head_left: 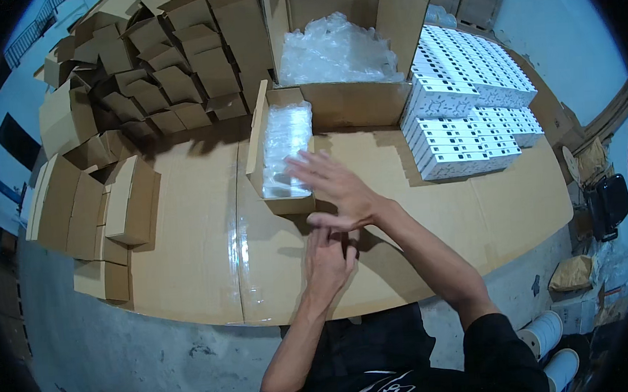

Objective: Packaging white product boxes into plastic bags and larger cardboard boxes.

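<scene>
My right hand (341, 188) is in front of an open cardboard box (291, 206), its fingers spread, slightly blurred and with nothing in them. Those fingertips reach over the near right part of the row of clear plastic packs (287, 140) in the box; whether they touch cannot be told. Just below, near the box's front edge, is my left hand (327, 262). Its fingers are partly covered by the right hand, so I cannot see what they hold, if anything.
Behind stands a larger open carton (355, 103) filled with clear plastic bags (341, 49). White patterned boxes (463, 162) are stacked at the right. Open brown cartons (178, 86) pile up at the far left, with more brown boxes (128, 207) at the left edge. Cardboard (196, 275) covers the table.
</scene>
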A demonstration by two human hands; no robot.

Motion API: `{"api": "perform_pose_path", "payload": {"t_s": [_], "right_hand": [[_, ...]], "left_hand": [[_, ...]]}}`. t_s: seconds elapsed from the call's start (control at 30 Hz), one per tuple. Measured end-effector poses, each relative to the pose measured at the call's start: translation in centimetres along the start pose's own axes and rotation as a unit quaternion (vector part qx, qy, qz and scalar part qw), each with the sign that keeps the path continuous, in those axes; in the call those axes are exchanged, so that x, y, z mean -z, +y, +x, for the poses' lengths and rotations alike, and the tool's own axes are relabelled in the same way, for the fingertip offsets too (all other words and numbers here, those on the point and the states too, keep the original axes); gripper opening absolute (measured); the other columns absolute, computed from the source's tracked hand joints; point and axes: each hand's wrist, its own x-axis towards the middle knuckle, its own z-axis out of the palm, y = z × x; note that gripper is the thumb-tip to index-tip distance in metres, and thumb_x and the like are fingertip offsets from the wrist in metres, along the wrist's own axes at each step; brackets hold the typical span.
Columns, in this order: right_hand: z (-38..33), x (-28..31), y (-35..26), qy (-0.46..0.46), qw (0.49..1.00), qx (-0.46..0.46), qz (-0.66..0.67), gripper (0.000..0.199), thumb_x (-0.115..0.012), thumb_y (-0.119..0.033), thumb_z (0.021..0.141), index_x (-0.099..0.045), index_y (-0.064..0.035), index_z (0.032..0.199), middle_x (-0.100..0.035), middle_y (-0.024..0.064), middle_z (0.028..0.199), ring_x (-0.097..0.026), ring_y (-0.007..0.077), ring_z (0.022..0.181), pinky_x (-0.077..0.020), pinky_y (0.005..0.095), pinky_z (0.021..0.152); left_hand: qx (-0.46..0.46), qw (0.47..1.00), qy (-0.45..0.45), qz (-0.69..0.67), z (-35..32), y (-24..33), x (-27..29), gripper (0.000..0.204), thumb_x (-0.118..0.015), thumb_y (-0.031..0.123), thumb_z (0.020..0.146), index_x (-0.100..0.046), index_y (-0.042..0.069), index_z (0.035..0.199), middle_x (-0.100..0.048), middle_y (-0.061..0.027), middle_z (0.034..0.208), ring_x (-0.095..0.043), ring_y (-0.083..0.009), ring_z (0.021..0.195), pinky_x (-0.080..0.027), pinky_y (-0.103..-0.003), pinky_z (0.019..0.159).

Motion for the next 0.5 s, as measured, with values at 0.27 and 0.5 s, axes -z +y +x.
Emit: {"api": "perform_pose_path", "payload": {"t_s": [0.27,0.5], "right_hand": [[-11.8,2.8,-4.0,0.264,0.919,-0.237,0.172,0.062,-0.059,-0.02,0.092,-0.045,-0.0018,0.149,-0.044,0.0228,0.154,-0.041,0.0376,0.144,-0.0312,0.0436,0.119],[-18.6,1.1,-8.1,0.262,0.878,-0.343,0.206,0.052,-0.057,-0.013,0.092,-0.052,0.0007,0.142,-0.056,0.021,0.141,-0.06,0.0307,0.12,-0.0471,0.0398,0.103]], "left_hand": [[0.188,0.919,0.305,-0.163,2.6,-0.7,1.7,0.108,-0.089,0.017,0.075,-0.013,-0.006,0.15,-0.025,-0.03,0.148,-0.025,-0.045,0.142,-0.027,-0.058,0.117],[0.15,0.88,0.406,-0.198,8.2,-2.1,0.4,0.118,-0.092,0.02,0.073,-0.009,-0.001,0.155,-0.017,-0.0237,0.155,-0.026,-0.0387,0.145,-0.03,-0.053,0.121]]}}
